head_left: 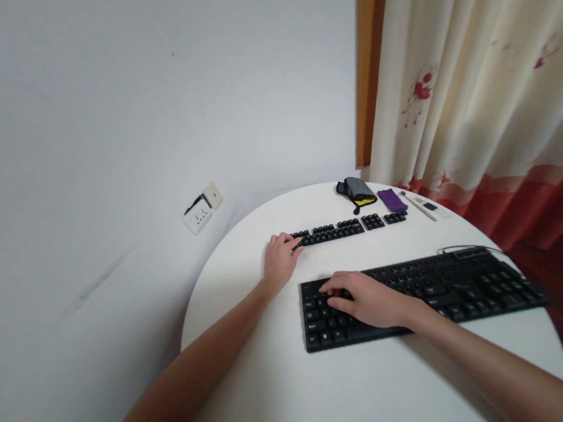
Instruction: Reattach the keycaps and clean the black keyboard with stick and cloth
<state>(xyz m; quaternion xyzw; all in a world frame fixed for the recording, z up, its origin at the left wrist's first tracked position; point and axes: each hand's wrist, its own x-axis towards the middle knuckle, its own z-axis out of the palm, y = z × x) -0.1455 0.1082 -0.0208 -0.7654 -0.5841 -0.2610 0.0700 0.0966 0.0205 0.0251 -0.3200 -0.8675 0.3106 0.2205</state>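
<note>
A black keyboard (423, 293) lies on the round white table (260, 388). Keycaps cover its lower left part, while some upper and right areas look bare of them. My right hand (366, 299) rests over its left side, thumb and fingertips bent together at the upper left keys. Whatever those fingertips hold is too small to make out. Behind the keyboard, loose black keycaps (334, 232) stand in grouped rows. At the left end of these rows, my left hand (280, 258) has its thumb and fingers closed around a dark keycap, partly hidden by the fingers.
Toward the back of the table are a grey and yellow folded cloth item (357, 191), a purple cloth (392, 200) and a thin white brush-like tool (419, 206). A cable (466, 246) loops behind the keyboard. A wall with a socket (197, 216) borders the left, a curtain (483, 116) the right.
</note>
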